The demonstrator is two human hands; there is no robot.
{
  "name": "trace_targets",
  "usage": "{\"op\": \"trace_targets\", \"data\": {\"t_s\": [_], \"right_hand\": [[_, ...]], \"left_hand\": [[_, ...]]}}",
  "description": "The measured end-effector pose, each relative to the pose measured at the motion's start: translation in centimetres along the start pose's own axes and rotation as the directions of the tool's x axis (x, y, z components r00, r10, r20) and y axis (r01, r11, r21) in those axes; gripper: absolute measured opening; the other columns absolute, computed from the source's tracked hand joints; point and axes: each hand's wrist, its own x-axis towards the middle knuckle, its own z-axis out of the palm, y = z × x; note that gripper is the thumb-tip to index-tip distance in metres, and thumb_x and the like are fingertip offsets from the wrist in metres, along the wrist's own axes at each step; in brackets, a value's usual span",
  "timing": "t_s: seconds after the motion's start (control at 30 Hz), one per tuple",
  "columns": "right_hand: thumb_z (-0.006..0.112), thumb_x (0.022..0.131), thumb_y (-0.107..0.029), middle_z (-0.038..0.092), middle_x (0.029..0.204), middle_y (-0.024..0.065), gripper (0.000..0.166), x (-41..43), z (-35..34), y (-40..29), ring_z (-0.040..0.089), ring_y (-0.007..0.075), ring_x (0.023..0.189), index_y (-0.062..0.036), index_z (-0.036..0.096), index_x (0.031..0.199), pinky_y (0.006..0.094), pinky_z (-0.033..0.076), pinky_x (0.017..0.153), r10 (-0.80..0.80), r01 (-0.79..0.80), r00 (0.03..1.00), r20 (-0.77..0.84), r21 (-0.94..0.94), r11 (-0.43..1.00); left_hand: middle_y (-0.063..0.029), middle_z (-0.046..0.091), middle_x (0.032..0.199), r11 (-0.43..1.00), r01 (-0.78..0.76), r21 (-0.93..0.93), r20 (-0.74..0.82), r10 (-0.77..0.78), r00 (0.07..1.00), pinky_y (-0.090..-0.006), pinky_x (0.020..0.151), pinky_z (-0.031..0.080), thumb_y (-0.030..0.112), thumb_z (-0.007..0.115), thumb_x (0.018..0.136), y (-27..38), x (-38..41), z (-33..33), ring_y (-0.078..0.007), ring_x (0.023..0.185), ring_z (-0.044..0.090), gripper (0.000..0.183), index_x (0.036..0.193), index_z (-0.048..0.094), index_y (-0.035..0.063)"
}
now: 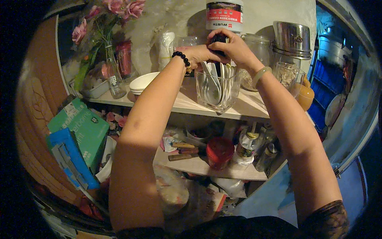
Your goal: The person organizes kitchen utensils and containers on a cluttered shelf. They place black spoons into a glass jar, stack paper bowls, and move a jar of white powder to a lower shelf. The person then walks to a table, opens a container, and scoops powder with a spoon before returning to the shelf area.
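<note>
Both my hands meet above the upper shelf, around a dark object (220, 38) whose kind I cannot make out. My right hand (231, 44), with a pale bangle at its wrist, curls its fingers and thumb about the top of it. Lower down, my left hand (203, 54) reaches across from the left and grips it too; its fingertips are partly hidden. A black bead bracelet (182, 58) circles that wrist. Directly beneath the hands stands a square clear glass container (219, 106) holding white spoons (212, 85), handles up.
White bowls (143, 82) and a glass bottle with pink flowers (115, 83) stand left. A windscreen cleaner tub (224, 15) is behind. Glass jars (258, 44) and a steel pot (292, 38) are right. Below are knife handles (183, 156), a red tub (220, 152) and a green box (79, 125).
</note>
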Motion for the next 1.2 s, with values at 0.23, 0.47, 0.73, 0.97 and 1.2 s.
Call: {"op": "trace_targets", "data": {"t_s": [0.23, 0.47, 0.73, 0.97, 1.2], "right_hand": [[0.064, 0.073, -0.014, 0.057, 0.096, 0.0078, 0.043, -0.2, -0.6, -0.2, 0.052, 0.0137, 0.090, -0.0038, 0.051, 0.113, 0.0251, 0.041, 0.080, 0.051, -0.052, 0.998, -0.044, -0.024, 0.998], [0.066, 0.077, -0.034, 0.055, 0.092, 0.0110, 0.062, -2.5, -1.0, -1.0, 0.051, 0.0148, 0.082, -0.0074, 0.041, 0.127, 0.0251, 0.041, 0.070, 0.210, -0.212, 0.977, -0.034, -0.085, 0.973], [0.062, 0.079, -0.028, 0.059, 0.096, 0.0140, 0.047, -2.7, -0.3, 1.0, 0.056, 0.0184, 0.085, -0.0047, 0.048, 0.117, 0.0281, 0.046, 0.075, 0.145, -0.144, 0.966, -0.214, 0.020, 0.989], [0.051, 0.086, -0.030, 0.053, 0.111, 0.0080, 0.039, -2.1, 0.2, 1.4, 0.048, 0.0150, 0.101, -0.0077, 0.050, 0.118, 0.0249, 0.037, 0.087, 0.124, -0.106, 0.972, -0.197, 0.095, 0.990], [0.043, 0.090, -0.035, 0.054, 0.112, 0.0092, 0.045, -1.7, -0.8, 2.4, 0.049, 0.0161, 0.102, -0.0055, 0.045, 0.123, 0.0256, 0.036, 0.089, 0.122, -0.081, 0.945, -0.304, 0.143, 0.986]], "left_hand": [[0.0034, 0.061, 0.078, 0.993, -0.105, -0.063, 0.003, 0.105, 0.994, -0.0249, 0.056, 0.044, 0.018, 0.077, 0.062, 0.1, -0.5, 0.9, -0.0069, 0.073, 0.056, 0.026, 0.084, 0.063, 0.0109], [-0.0021, 0.061, 0.085, 0.999, -0.026, 0.046, 0.029, 0.025, 0.999, -0.0247, 0.064, 0.047, 0.008, 0.068, 0.070, -0.1, -0.5, 0.2, -0.0111, 0.074, 0.058, 0.027, 0.096, 0.060, 0.0053], [-0.0022, 0.062, 0.087, 0.980, 0.172, 0.104, 0.125, -0.184, 0.975, -0.0236, 0.063, 0.049, 0.013, 0.069, 0.070, 1.9, -1.3, -0.5, -0.0094, 0.074, 0.059, 0.032, 0.099, 0.058, 0.0044], [-0.0018, 0.057, 0.100, 0.996, 0.056, 0.066, 0.167, -0.066, 0.984, -0.0228, 0.078, 0.044, 0.018, 0.068, 0.075, 0.6, -1.8, -2.7, -0.0088, 0.089, 0.054, 0.045, 0.113, 0.048, 0.0047], [0.0022, 0.056, 0.093, 0.971, -0.060, -0.232, -0.090, 0.040, 0.995, -0.0198, 0.070, 0.042, 0.033, 0.058, 0.083, 1.7, -3.5, 1.7, -0.0062, 0.085, 0.052, 0.051, 0.125, 0.043, 0.0076]]}}
